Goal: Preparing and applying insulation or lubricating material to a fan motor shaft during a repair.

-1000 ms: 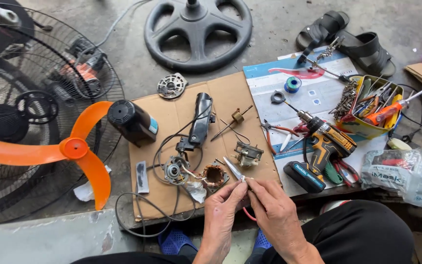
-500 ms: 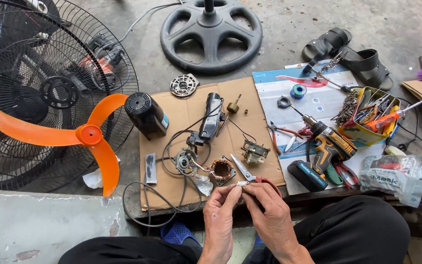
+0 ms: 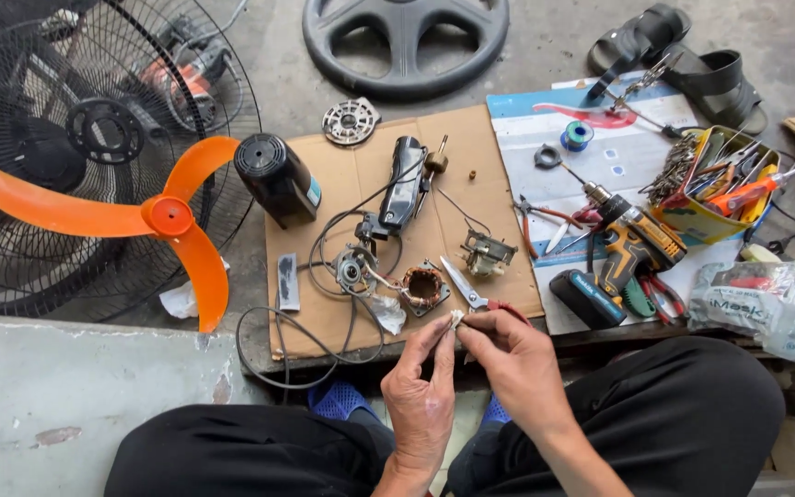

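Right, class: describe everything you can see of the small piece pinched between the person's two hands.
The small pale piece is whitish and tiny, too small to tell its material or exact shape. It is pinched between the fingertips of the left hand and the right hand, held up just off the near edge of the cardboard sheet, above the person's lap. It sits beside the scissors and near the copper-wound motor stator, touching neither as far as the view shows.
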